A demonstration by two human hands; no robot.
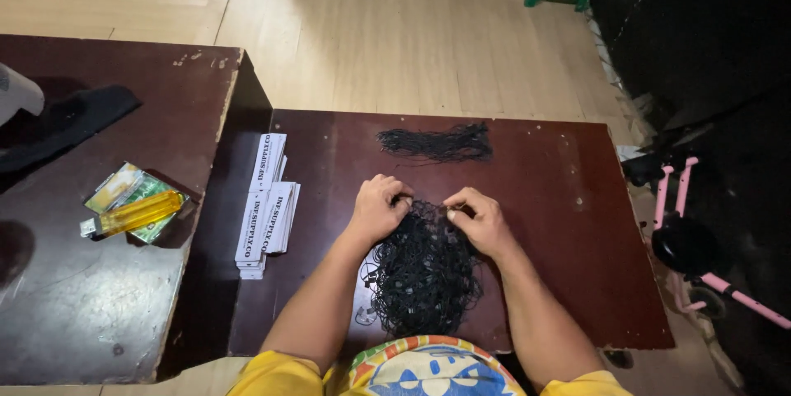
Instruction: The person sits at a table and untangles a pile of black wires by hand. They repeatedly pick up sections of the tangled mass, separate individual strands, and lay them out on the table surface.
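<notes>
The left hand (pixel 377 208) and the right hand (pixel 480 220) both have a tight grip on the top of a big pile of black strings (pixel 423 274), which lies at the middle of the near edge of the dark red bench (pixel 568 223), just in front of the person. A small bunch of black strings (pixel 437 143) lies by the far edge of the bench, well apart from the hands, and a stack of long white cards (pixel 267 202) sits by the left edge. On another bench (pixel 99 297) to the left lies a yellow tool (pixel 136 213) on top of a green packet (pixel 124 192).
</notes>
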